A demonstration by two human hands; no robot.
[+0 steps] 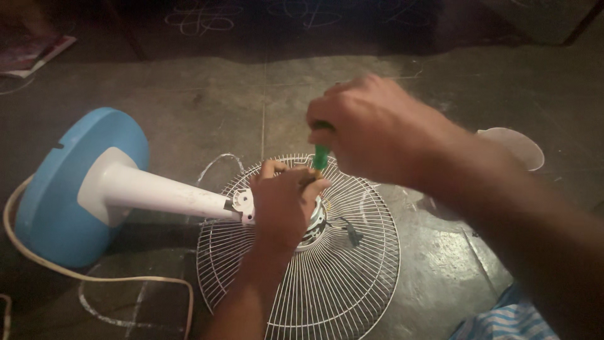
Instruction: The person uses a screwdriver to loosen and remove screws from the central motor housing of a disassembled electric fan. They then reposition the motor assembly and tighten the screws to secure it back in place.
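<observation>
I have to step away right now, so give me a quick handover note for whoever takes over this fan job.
Right hand: closed around a green-handled screwdriver, held tip-down over the fan's hub.
Left hand: gripping the motor housing at the middle of the white wire grille.
The fan lies on the floor; its white stand and blue base point left, and the cream cord trails beside them.
Done: the fan is laid down. The screw under the tip is hidden, so its state cannot be told.

Dim domestic floor, probably a home: bare grey cement floor (189, 101) bearing white chalk patterns (204, 16), a dismantled pedestal fan (126, 189) lying on it, its power cord (94, 277) trailing.
</observation>
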